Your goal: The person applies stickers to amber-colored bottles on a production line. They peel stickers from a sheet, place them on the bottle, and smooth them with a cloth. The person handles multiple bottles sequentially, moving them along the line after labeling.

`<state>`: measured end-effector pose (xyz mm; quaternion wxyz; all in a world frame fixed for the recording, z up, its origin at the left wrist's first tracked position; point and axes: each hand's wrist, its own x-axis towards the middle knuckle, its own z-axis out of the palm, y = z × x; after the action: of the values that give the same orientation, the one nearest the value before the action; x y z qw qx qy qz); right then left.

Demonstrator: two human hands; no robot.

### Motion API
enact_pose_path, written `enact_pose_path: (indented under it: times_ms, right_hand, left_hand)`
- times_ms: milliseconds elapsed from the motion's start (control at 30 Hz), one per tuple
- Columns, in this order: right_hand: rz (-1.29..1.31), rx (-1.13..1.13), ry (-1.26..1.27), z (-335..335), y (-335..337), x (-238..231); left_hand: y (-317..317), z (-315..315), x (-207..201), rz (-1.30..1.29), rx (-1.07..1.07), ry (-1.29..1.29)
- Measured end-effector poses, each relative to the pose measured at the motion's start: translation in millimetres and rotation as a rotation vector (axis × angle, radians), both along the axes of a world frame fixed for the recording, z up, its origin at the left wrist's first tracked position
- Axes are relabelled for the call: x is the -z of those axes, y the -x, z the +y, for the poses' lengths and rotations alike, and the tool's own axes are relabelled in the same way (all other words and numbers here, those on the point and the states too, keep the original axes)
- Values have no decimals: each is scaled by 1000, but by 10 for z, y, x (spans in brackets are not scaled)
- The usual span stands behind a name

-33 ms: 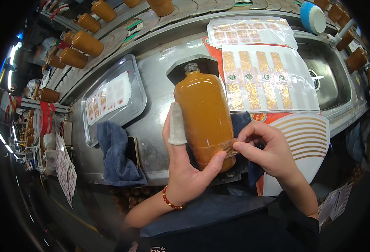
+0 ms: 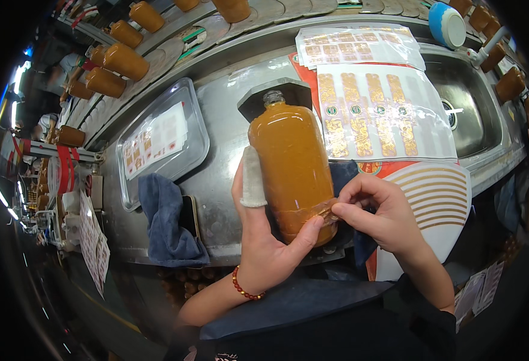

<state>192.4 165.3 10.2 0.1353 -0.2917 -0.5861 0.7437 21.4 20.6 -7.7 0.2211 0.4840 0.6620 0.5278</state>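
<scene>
A glossy amber-brown bottle (image 2: 291, 159) with a short clear neck lies tilted in front of me, its neck pointing away. My left hand (image 2: 270, 234) wraps round its left side and base, thumb pressed on the lower front. One of its fingers wears a pale cloth finger cover (image 2: 252, 178). Around the bottle's lower part runs a thin see-through decal strip (image 2: 315, 215) with some gold on it, wrinkled beside the thumb. Thumb and forefinger of my right hand (image 2: 376, 210) pinch the strip's right end at the bottle's edge. A dark angular block (image 2: 249, 105) sits behind the neck.
Gold-patterned decal sheets (image 2: 391, 138) and a sheet of curved gold strips (image 2: 439, 198) lie on the right, by a steel sink (image 2: 475, 102). At left are a clear tray (image 2: 198, 138), a blue cloth (image 2: 159, 210) and a phone (image 2: 190, 213). Brown bottles (image 2: 126, 62) stand beyond on a conveyor.
</scene>
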Motion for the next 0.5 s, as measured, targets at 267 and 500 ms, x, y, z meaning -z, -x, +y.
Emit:
enact_pose_path:
  times_ms: [267, 500]
  right_hand:
    - [67, 72, 158, -37, 39, 108]
    - [96, 50, 205, -16, 84, 220]
  left_hand:
    - [3, 82, -47, -219, -24, -36]
    - [-13, 105, -39, -163, -41, -43]
